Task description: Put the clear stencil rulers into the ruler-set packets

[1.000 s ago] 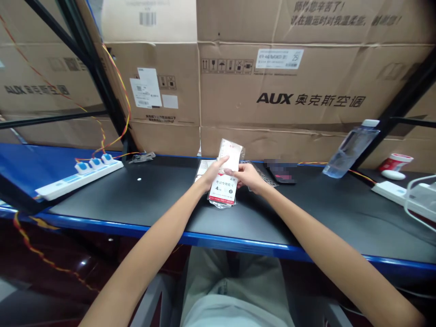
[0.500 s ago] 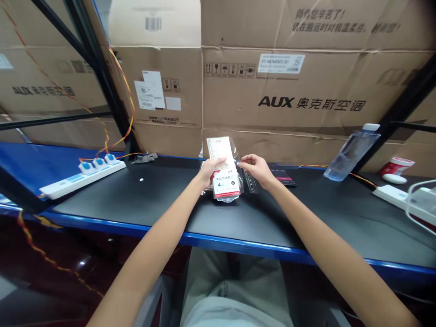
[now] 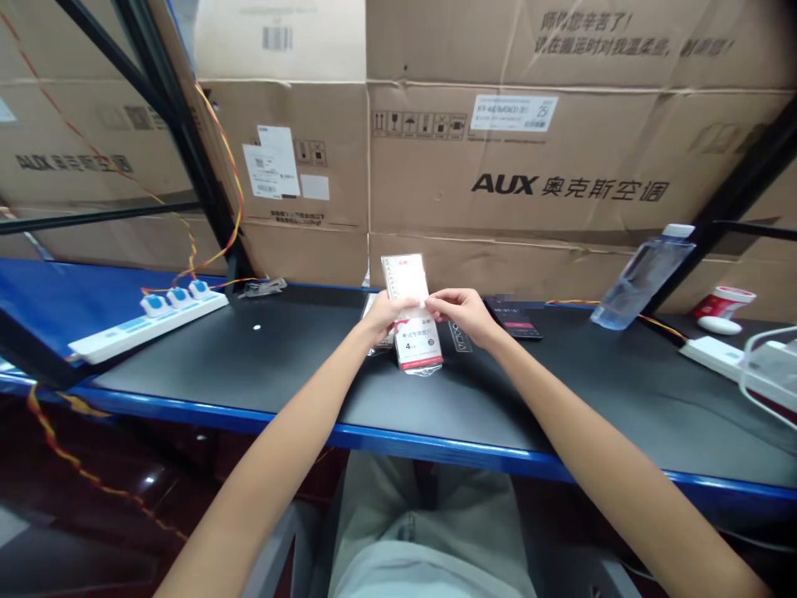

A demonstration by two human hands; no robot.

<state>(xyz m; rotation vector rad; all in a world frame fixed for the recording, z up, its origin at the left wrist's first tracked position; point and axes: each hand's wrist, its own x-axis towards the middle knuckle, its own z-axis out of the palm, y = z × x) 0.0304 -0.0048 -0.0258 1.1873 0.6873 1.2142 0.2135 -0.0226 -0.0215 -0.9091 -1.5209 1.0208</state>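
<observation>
Both hands hold a clear plastic packet (image 3: 416, 340) with a white and red card inside, upright over the black bench top (image 3: 311, 365). My left hand (image 3: 381, 317) grips its left edge, fingers closed on it. From the right, my right hand (image 3: 462, 315) pinches the packet near its middle. A white card (image 3: 406, 276) sticks up out of the top of the packet. Behind my right hand, a clear ruler (image 3: 459, 336) and a dark flat device (image 3: 515, 319) lie on the bench.
Stacked cardboard boxes (image 3: 560, 166) wall off the back. A white power strip (image 3: 146, 320) lies at left, with a black frame post (image 3: 187, 141) behind it. At right are a tilted water bottle (image 3: 641, 276), a red cup (image 3: 722, 301), and another power strip (image 3: 735, 359).
My right hand has come back onto the packet after lifting off it half a second ago. The packet has tilted and sits slightly lower and to the right.
</observation>
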